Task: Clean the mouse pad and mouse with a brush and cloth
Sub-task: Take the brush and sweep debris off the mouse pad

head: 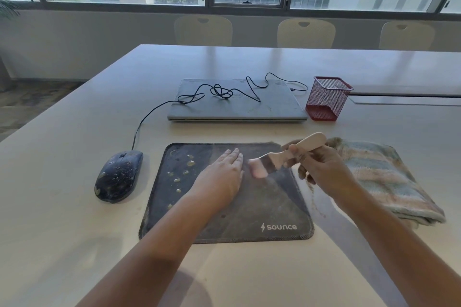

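A dark mouse pad (249,207) lies flat on the counter (74,232), with a stitched edge, a white "sounce" logo at its near right corner, pale droplets and crumbs on its left part and dusty smears across the middle. Just left of it, apart from it, sits a dark corded mouse (118,176), speckled with crumbs, its cable running away towards the far side. A brush (287,154) with a pale handle, metal band and pinkish bristles is tilted above the pad's far right part, bristles blurred at the pad's surface. A folded cloth (389,179), striped in pale blue and pink, lies just right of the pad.
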Available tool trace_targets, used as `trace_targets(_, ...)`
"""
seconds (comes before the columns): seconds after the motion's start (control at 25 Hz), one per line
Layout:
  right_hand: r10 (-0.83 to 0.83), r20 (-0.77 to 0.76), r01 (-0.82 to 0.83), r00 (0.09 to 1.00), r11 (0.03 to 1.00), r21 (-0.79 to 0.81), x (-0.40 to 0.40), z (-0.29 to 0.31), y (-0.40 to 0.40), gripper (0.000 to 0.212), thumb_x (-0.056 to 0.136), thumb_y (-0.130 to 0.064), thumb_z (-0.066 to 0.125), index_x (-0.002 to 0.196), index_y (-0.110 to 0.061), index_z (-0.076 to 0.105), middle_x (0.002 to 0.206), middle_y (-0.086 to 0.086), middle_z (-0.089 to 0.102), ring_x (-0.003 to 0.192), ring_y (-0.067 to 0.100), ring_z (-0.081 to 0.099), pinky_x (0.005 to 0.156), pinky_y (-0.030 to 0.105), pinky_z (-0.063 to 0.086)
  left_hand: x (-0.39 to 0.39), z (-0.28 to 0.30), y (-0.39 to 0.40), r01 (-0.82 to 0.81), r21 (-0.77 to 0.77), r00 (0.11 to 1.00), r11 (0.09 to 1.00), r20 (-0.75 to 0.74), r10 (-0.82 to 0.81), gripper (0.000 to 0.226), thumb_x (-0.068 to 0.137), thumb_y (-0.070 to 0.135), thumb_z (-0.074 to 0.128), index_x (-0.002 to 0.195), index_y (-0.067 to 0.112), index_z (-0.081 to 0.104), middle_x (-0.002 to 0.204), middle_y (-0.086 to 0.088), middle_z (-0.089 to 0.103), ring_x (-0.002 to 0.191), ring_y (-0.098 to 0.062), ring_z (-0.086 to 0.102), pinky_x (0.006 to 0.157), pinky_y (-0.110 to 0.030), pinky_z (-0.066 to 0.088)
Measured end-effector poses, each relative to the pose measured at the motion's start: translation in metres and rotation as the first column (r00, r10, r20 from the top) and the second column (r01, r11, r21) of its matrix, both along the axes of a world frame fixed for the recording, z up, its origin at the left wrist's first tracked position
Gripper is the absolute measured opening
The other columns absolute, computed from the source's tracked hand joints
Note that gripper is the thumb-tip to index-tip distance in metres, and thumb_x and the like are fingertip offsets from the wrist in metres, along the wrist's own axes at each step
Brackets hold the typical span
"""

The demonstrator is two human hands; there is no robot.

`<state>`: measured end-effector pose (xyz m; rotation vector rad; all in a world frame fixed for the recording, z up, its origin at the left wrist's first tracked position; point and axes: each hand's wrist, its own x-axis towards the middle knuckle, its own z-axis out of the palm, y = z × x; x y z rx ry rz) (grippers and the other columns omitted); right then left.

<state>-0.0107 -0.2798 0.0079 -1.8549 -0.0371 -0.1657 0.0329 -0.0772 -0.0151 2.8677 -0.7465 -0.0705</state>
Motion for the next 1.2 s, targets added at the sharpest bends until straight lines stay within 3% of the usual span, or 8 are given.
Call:
trace_targets(0.16,-0.259,0.23,0.309,0.938,0.925,-0.222,0.002,0.005,-0.014,0.016,0.089,-0.021,0.059,0.091,-0.034,0.068,0.072,-0.004,0.068,0.054,0.012,0.055,0.052,0.025,0.044,-0.001,-0.001,0.001,0.006,0.012,1.0,1.0,0.01,-0.007,0.05,0.101,0.025,0.023,0.147,0.008,0.01,0.157,-0.005,0.005,0.144,-0.015,0.002,0.113,-0.022,0.003)
trace_targets(0.28,-0.078,0.224,0.086,0.971,0.996,-0.025,0.0,0.005,-0.003,0.015,0.086,-0.021,0.062,0.095,-0.027,0.071,0.071,-0.011,0.07,0.055,0.001,0.056,0.047,0.01,0.042,-0.001,-0.001,0.001,0.003,0.004,1.0,1.0,0.005,-0.003,0.05,0.101,0.025,0.023,0.147,0.008,0.01,0.157,-0.005,0.005,0.144,-0.015,0.002,0.114,-0.022,0.003)
trace_targets(0.52,0.196,0.142,-0.131,0.97,0.919,-0.371,-0.003,-0.001,0.005,0.021,0.081,-0.047,0.051,0.096,-0.043,0.065,0.092,-0.007,0.066,0.075,0.012,0.058,0.07,0.031,0.048,-0.001,0.0,0.001,0.004,0.017,1.0,1.0,0.012,-0.004,0.051,0.101,0.024,0.023,0.147,0.007,0.01,0.157,-0.005,0.005,0.144,-0.015,0.003,0.114,-0.023,0.003)
trace_targets(0.72,0.02,0.218,0.013,0.976,0.989,-0.147,-0.005,0.01,-0.003,0.041,0.083,-0.05,0.045,0.062,-0.023,0.066,0.044,-0.005,0.049,0.041,0.006,0.042,0.042,0.016,0.032,-0.002,0.001,0.0,0.013,0.016,1.0,1.0,0.018,-0.013,0.05,0.101,0.024,0.023,0.147,0.007,0.009,0.157,-0.005,0.005,0.144,-0.015,0.003,0.113,-0.022,0.002)
trace_targets(0.84,-0.071,0.237,0.086,0.969,0.995,-0.055,-0.004,0.013,-0.004,0.036,0.082,-0.045,0.048,0.063,-0.019,0.065,0.043,-0.005,0.05,0.041,0.006,0.042,0.041,0.015,0.033,-0.002,0.0,0.001,0.004,0.019,1.0,1.0,0.01,-0.005,0.05,0.101,0.024,0.023,0.147,0.007,0.009,0.157,-0.005,0.005,0.144,-0.015,0.002,0.113,-0.022,0.002)
trace_targets(1.0,0.107,0.127,-0.114,0.986,0.992,0.046,-0.006,0.013,-0.001,0.03,0.08,-0.041,0.052,0.074,-0.017,0.068,0.052,-0.001,0.06,0.045,0.008,0.05,0.044,0.014,0.039,0.0,0.001,0.0,0.011,0.032,1.0,0.999,0.011,-0.011,0.05,0.101,0.024,0.022,0.147,0.007,0.008,0.157,-0.005,0.004,0.144,-0.015,0.002,0.113,-0.022,0.001)
trace_targets(1.08,0.115,0.085,-0.106,0.99,0.989,-0.099,-0.007,0.011,-0.002,0.032,0.081,-0.046,0.05,0.067,-0.023,0.068,0.049,-0.002,0.058,0.043,0.01,0.049,0.044,0.017,0.039,0.0,0.0,0.0,0.007,0.024,1.0,1.0,0.012,-0.007,0.05,0.101,0.024,0.023,0.147,0.007,0.009,0.157,-0.005,0.004,0.144,-0.015,0.002,0.113,-0.022,0.002)
trace_targets(1.2,-0.185,0.302,0.316,0.935,0.821,-0.475,-0.005,0.01,-0.008,0.031,0.086,-0.047,0.047,0.063,-0.03,0.059,0.05,-0.006,0.057,0.047,0.013,0.054,0.047,0.029,0.041,0.0,-0.002,0.001,0.006,0.023,1.0,1.0,0.016,-0.007,0.05,0.101,0.025,0.022,0.147,0.008,0.009,0.157,-0.004,0.004,0.144,-0.015,0.002,0.113,-0.021,0.002)
